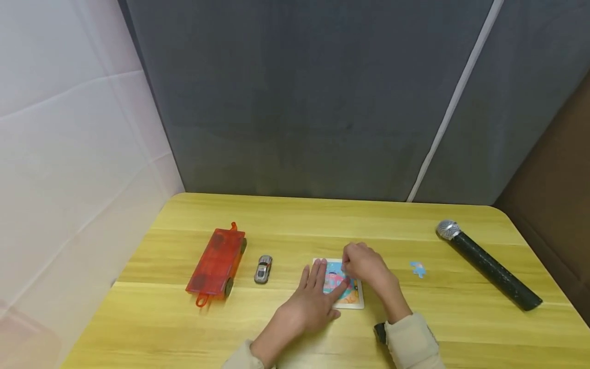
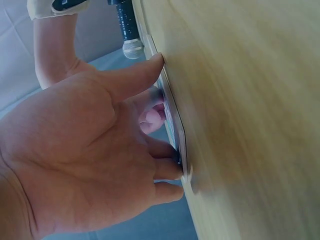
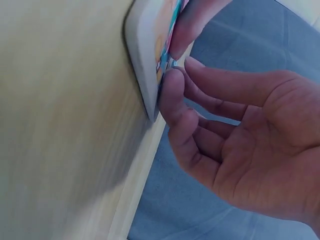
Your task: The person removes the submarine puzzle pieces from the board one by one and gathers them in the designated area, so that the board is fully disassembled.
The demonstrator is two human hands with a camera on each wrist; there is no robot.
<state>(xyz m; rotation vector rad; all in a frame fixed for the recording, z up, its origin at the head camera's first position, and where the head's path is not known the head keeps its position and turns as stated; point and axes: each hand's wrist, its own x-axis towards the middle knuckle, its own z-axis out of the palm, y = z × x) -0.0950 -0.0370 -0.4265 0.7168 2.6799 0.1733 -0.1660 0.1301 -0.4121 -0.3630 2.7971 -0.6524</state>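
A small jigsaw puzzle with a pale frame and a colourful picture lies on the table. My left hand rests on its left part, fingers stretched and spread, thumb reaching across the picture. In the left wrist view, the fingertips press close along the puzzle's edge. My right hand is at the upper right of the puzzle with its fingers bent. The right wrist view shows the forefinger against the picture side and the thumb close by; I cannot tell whether a puzzle piece is between them.
A loose blue and pink puzzle piece lies to the right, before a black microphone with a silver head. On the left are a silver toy car and a red translucent wheeled toy. A dark partition rises behind the table.
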